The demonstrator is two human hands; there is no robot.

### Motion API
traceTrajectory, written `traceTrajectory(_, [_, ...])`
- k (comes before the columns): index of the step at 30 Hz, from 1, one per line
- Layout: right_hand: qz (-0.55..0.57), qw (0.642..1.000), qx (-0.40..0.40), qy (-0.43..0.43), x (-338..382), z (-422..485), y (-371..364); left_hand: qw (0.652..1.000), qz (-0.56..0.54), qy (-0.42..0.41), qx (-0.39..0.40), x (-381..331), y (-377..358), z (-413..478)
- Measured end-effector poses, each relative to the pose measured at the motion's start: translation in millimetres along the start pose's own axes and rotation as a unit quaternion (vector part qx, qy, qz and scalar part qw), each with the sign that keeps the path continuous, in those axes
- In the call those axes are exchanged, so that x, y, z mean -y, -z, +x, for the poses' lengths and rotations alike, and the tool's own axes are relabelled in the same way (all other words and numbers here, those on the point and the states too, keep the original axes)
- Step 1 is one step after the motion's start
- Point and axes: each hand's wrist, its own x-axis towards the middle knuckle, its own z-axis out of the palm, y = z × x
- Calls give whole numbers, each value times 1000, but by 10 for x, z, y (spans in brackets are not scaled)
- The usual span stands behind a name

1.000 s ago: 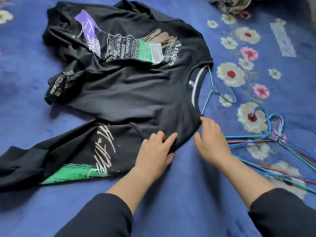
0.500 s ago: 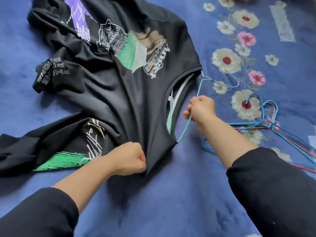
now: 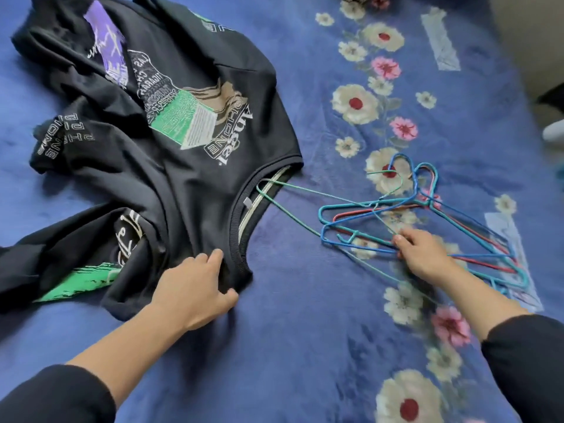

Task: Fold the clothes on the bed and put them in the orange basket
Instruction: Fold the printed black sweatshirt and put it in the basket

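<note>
A black printed shirt point(image 3: 171, 166) is spread, rumpled, over the left half of a blue flowered bed cover point(image 3: 305, 346), with its neck opening turned to the right and one sleeve stretched out to the left edge of the view. The shirt's near shoulder, just beside the collar, is held by the left hand point(image 3: 195, 288), with the fingers curled on top of the cloth and the thumb at its edge. To the right of it, one end of a thin green hanger point(image 3: 293, 215) is lodged inside the neck opening, and the rest of the wire is laid out across the cover away from the shirt. Further right, a loose heap of other hangers point(image 3: 427, 209), blue, teal and red, is crossed by the green one, whose hook lies over their hooks. The green wire is pinched in the fingers of the right hand point(image 3: 424, 254), which is set on the heap. The two hands are kept well apart.
</note>
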Motion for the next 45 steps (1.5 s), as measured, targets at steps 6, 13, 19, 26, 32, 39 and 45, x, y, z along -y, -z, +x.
traceTrajectory(6, [-172, 965, -167, -110, -267, 143, 466, 999, 0, -34, -20, -199, -175, 23])
traceTrajectory(13, [-29, 986, -108, 127, 1041, -233, -420, 938, -333, 62, -81, -4, 343, -10])
traceTrajectory(19, [19, 981, -153, 116, 2207, -505, -671, 815, -575, 13, 61, 3, 1481, -647])
traceTrajectory(26, [209, 973, -94, 8, 2489, -778, 10, 802, -582, 30, 130, 294, 2610, -1329])
traceTrajectory(32, [426, 895, -17, 134, 2761, -1399, 1133, 953, -268, 76, 117, 982, 3038, -1761])
traceTrajectory(39, [401, 875, 56, 264, 3247, -2545, 2587, 983, -97, 137, -80, 1370, 4211, -2448])
traceTrajectory(45, [70, 957, 177, 218, 3246, -3336, 3555, 966, -52, 160, -197, 1697, 5089, -3005])
